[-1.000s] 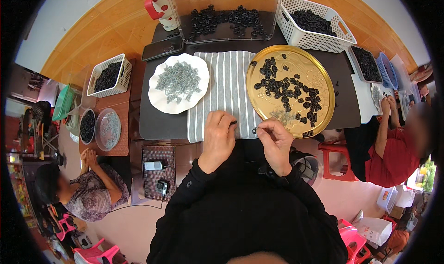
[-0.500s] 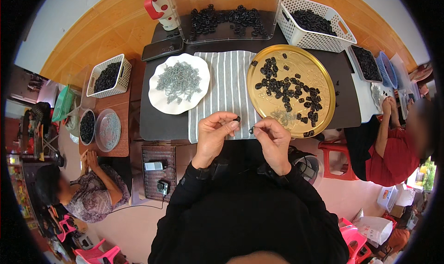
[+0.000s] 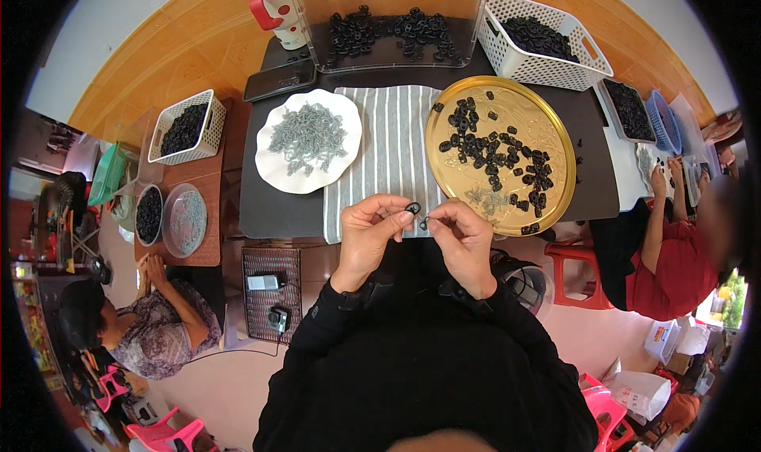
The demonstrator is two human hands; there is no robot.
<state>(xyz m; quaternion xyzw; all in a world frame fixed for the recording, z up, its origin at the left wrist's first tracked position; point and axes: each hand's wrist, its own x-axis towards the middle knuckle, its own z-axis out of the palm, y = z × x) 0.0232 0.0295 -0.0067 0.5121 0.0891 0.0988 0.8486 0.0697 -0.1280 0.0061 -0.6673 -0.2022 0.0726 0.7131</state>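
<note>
My left hand (image 3: pixel 369 234) pinches a small black oval plastic piece (image 3: pixel 413 208) with a hole in it, between thumb and forefinger. Close beside it, my right hand (image 3: pixel 464 242) grips a small dark part with a ring-like end (image 3: pixel 423 224); the rest of that part is hidden by the fingers. Both hands are over the near edge of a grey-and-white striped cloth (image 3: pixel 384 147). To the left, a white wavy-rimmed plate (image 3: pixel 273 175) holds a heap of small silvery metal pieces. A round gold tray (image 3: pixel 555 123) on the right carries scattered black pieces and a little pile of metal ones.
A clear bin (image 3: pixel 380 65) of black pieces stands at the back, beside a phone (image 3: pixel 279 81) and a red-dotted mug (image 3: pixel 277 12). A white basket (image 3: pixel 547 70) sits back right. Co-workers sit at the left (image 3: pixel 162 333) and right (image 3: pixel 670 250).
My hands have drawn closer together, and the black oval piece in my left hand shows more fully. The part in my right hand has shifted slightly left, toward it.
</note>
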